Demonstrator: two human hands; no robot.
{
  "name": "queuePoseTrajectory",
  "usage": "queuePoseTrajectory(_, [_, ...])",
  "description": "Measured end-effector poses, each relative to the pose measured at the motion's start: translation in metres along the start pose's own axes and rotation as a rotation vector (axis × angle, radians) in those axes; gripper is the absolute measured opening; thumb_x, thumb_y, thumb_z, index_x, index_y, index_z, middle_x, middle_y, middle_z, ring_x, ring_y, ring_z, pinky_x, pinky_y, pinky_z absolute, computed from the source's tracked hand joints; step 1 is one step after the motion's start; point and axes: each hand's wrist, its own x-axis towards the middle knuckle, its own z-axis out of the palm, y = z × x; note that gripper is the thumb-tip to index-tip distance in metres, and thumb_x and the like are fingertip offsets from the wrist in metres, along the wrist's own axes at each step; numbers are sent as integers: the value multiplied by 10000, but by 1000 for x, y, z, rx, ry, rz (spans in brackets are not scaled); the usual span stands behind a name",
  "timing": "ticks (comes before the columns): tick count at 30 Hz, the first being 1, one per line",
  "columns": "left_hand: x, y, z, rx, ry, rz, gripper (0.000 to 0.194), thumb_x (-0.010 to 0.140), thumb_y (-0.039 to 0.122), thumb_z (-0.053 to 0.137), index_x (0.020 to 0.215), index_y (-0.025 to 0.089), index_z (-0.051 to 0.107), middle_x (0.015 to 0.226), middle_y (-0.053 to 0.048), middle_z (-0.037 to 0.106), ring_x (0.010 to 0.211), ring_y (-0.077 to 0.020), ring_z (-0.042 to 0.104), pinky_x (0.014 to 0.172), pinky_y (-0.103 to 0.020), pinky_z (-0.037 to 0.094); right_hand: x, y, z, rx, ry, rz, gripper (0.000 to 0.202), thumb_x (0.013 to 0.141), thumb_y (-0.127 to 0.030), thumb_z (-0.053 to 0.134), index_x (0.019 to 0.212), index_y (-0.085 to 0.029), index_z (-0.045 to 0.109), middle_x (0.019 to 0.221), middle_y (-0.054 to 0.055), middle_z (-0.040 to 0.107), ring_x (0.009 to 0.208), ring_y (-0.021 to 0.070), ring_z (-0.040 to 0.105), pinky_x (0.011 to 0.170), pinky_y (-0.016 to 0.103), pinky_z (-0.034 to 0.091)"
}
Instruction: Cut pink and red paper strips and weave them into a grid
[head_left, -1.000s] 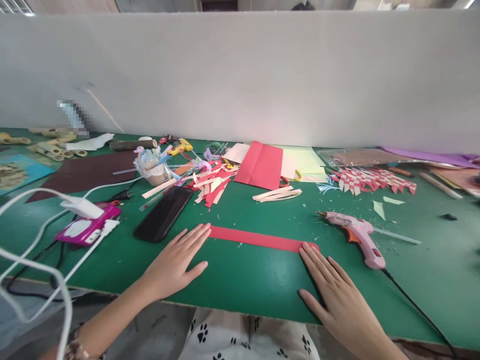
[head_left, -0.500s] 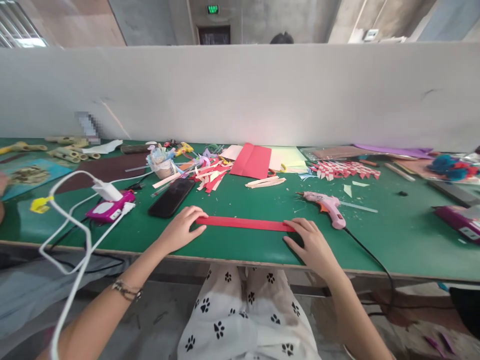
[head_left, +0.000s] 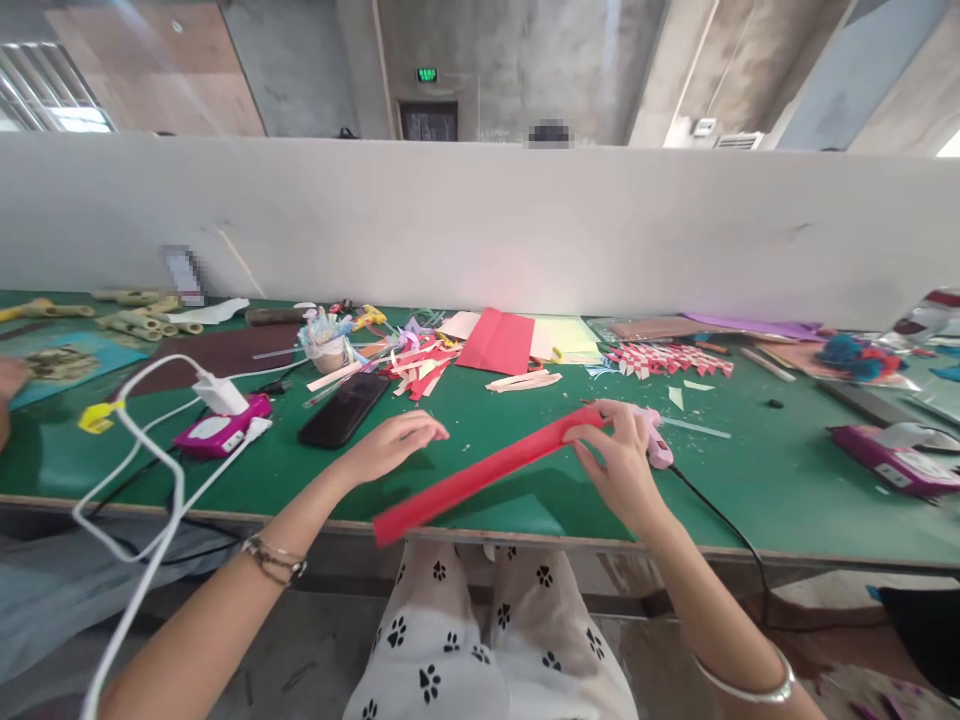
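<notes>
A long red paper strip point(head_left: 487, 468) slants across the space in front of me, its blurred left end low by the table's front edge. My right hand point(head_left: 619, 455) pinches the strip's upper right end between thumb and fingers. Left of the strip, my left hand point(head_left: 397, 443) is raised a little, fingers stretched out and holding nothing. Behind my right hand lies a pink hot glue gun point(head_left: 658, 440), partly hidden by the fingers. A black phone point(head_left: 345, 410) rests on the green table beyond my left hand.
A magenta power strip point(head_left: 223, 428) with white cables stands at left. Farther back are a folded red sheet point(head_left: 496, 341), loose paper strips point(head_left: 427, 362) and a red-and-white woven paper piece point(head_left: 667, 360). Another person's hand point(head_left: 10, 385) shows at the far left edge.
The red strip has lifted off the table and tilted, its left end swinging down toward me. My left hand has let go of it; my right hand still grips its end.
</notes>
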Motion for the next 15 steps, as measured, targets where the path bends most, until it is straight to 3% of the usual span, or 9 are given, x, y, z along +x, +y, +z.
queuePoseTrajectory(3, [37,21,7,-226,-177,-74,423,845,467,393,1152,198,505,1054,-62,555,778,-138,539,673,-235,409,34,-9,-5,102,38,-60,169,819,-218,493,786,-252,655,1172,59,343,1030,255,367,858,407,333])
queuePoseTrajectory(5, [63,30,18,-387,-188,-72,469,833,507,389,1165,195,499,1045,-66,556,737,-123,536,629,-223,405,55,-13,-1,193,-8,-135,174,819,-210,499,766,-254,659,1175,51,338,1057,251,349,871,396,337])
queuePoseTrajectory(9, [103,28,43,-593,-40,-106,534,794,577,411,1162,203,509,898,-44,585,598,-94,502,497,-185,358,80,-9,30,358,-115,-189,174,805,-166,513,758,-245,660,1026,61,387,953,211,402,838,377,372])
queuePoseTrajectory(11, [112,20,52,-649,50,-145,556,802,602,357,1133,191,534,905,-54,600,653,-123,539,518,-197,383,82,-2,48,402,-171,-205,180,802,-149,511,763,-243,660,925,53,404,873,190,423,797,360,390])
queuePoseTrajectory(15, [117,1,61,-455,198,-98,490,829,546,350,1025,172,599,951,-52,623,794,-167,562,636,-225,409,75,4,70,430,-294,-254,199,794,-113,487,797,-228,648,823,43,421,824,181,440,730,313,404])
